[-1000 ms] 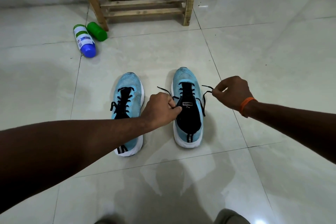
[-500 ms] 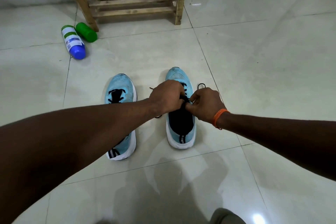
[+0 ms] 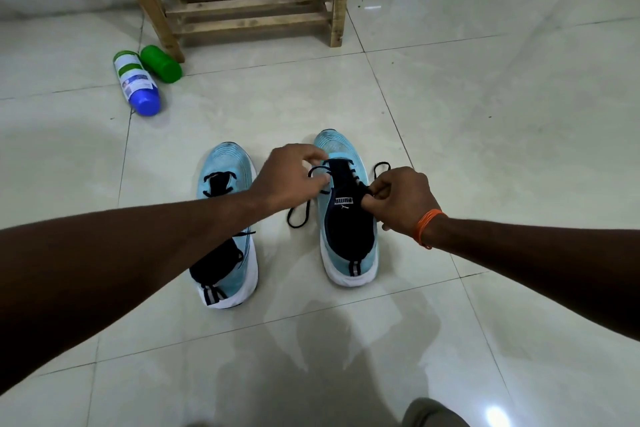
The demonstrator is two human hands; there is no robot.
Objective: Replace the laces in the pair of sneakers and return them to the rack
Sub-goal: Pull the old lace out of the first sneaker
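Note:
Two light-blue sneakers with black tongues stand side by side on the tiled floor, toes pointing away from me. The left sneaker [image 3: 227, 163] has its black lace tied; my forearm crosses over its middle. Over the right sneaker [image 3: 349, 253], my left hand [image 3: 289, 177] pinches a loop of the black lace [image 3: 298, 218] on the shoe's left side. My right hand [image 3: 398, 199], with an orange band at the wrist, pinches the lace on the right side, where a small loop sticks out. A loose lace end trails on the floor between the shoes.
A wooden rack [image 3: 249, 7] stands at the back against the wall, its lower slats bare. A white and blue bottle [image 3: 136, 83] and a green container [image 3: 161, 63] lie on the floor by the rack's left leg. My knee [image 3: 433, 414] shows at the bottom edge.
One second ago my hands were pulling the lace ends apart. They then met over the right sneaker's tongue, and now they have parted slightly, each holding a loop of lace.

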